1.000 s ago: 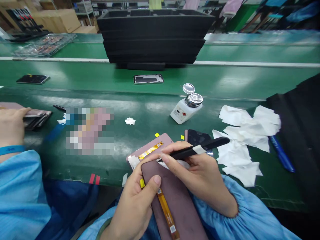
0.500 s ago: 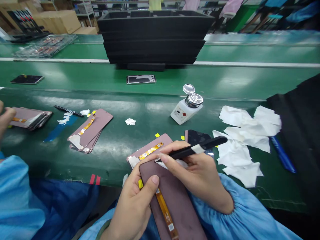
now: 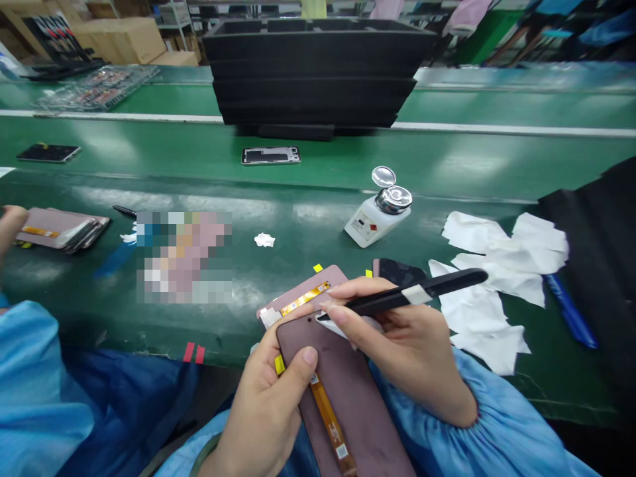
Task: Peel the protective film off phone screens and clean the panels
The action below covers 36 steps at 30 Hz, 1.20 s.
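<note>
My left hand (image 3: 271,404) is closed on a mauve-backed phone screen (image 3: 355,391), its thumb pressed on the back near the top. An orange flex cable (image 3: 328,424) runs down that back, and a yellow tab shows at the left edge. My right hand (image 3: 417,358) grips black tweezers (image 3: 447,285) with a white band round them. Their tip, with a bit of white wipe (image 3: 330,326), is at the screen's top end, beside a small dark hole. Behind my hands, another mauve screen (image 3: 332,275) lies partly covered on the bench.
A white dispenser bottle (image 3: 375,222) stands with its lid up. White wipes (image 3: 477,295) and a blue pen (image 3: 571,315) lie right. A phone frame (image 3: 271,156) sits before stacked black trays (image 3: 313,79). Left, a co-worker's hand (image 3: 10,225) is by stacked screens (image 3: 69,228); one patch is pixelated.
The tweezers and my right hand have shifted slightly right, uncovering the small hole in the screen. The phone frame on the far strip has slid left. My left hand keeps its hold.
</note>
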Tool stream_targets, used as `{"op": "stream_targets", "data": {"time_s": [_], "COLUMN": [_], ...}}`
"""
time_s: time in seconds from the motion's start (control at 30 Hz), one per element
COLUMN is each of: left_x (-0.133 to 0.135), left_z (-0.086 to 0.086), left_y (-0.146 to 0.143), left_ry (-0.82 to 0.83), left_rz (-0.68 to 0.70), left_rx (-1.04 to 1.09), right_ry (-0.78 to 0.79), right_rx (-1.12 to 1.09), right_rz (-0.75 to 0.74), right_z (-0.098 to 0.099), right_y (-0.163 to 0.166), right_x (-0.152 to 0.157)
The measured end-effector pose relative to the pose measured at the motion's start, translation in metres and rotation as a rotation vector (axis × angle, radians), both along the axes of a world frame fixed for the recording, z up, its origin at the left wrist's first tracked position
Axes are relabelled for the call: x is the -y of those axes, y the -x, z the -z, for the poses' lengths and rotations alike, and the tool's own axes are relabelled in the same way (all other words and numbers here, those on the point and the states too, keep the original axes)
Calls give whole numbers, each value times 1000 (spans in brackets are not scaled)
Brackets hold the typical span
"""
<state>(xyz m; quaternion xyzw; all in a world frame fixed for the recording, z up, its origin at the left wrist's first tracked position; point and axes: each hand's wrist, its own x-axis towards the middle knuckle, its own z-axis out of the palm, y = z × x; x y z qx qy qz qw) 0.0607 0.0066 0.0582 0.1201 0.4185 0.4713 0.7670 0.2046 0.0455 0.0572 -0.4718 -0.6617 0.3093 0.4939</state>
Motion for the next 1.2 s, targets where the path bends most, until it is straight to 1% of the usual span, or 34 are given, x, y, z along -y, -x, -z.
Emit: {"op": "stream_targets", "data": {"time_s": [0.23, 0.6, 0.77, 1.07, 1.13, 1.2], "left_x": [0, 0, 1, 2, 2, 2], "left_z": [0, 2, 2, 3, 3, 3], "left_y": [1, 1, 0, 0, 0, 0], "left_ry": [24, 24, 31, 26, 19, 21], "left_rz": [-28, -28, -33, -25, -26, -22], "left_rx": [-24, -19, -28, -33, -34, -28], "right_ry": [-63, -41, -54, -95, -66, 2], "right_rx": [35, 44, 74, 75, 40, -18], "right_rz": [-80, -54, -3, -26, -41, -13], "right_z": [4, 7, 9, 8, 7, 4], "right_y": [5, 7, 7, 8, 7, 5], "right_x": [-4, -4, -1, -2, -2, -2]}}
